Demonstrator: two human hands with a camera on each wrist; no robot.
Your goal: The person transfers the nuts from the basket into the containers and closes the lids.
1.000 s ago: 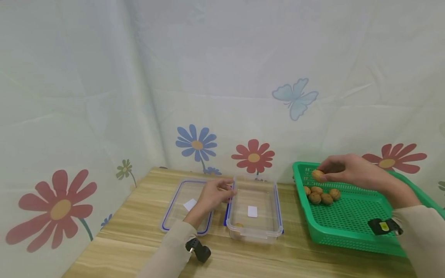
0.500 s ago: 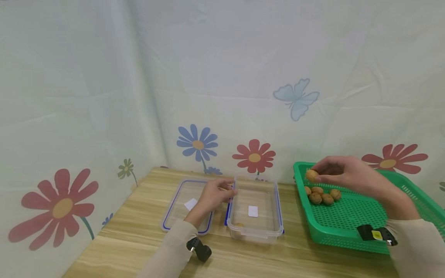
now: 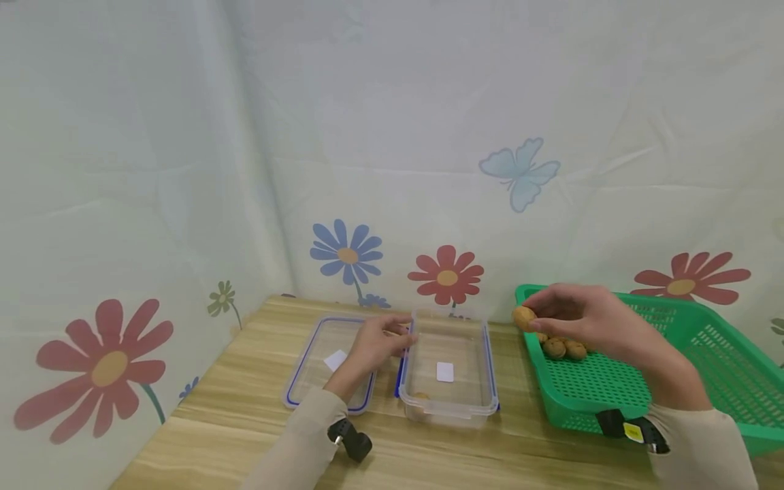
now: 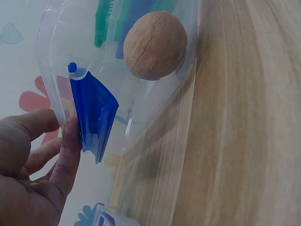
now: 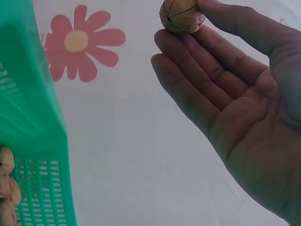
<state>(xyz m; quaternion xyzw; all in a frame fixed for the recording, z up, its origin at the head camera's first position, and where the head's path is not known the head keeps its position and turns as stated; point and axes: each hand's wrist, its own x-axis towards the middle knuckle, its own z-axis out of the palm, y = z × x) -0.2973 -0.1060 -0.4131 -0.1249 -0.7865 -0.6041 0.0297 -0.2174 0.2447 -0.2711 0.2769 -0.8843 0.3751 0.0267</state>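
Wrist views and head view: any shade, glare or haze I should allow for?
Head: even light, though the walnut inside the clear box looks faint through the plastic. Left wrist: that walnut is plain, with pale glare on the box; the left hand is dim. Right wrist: the right hand lies in shade before brighter cloth.

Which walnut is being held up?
The raised walnut pinched by the right hand. The other visible walnuts lie in the green basket, except a lone walnut in the clear plastic box.
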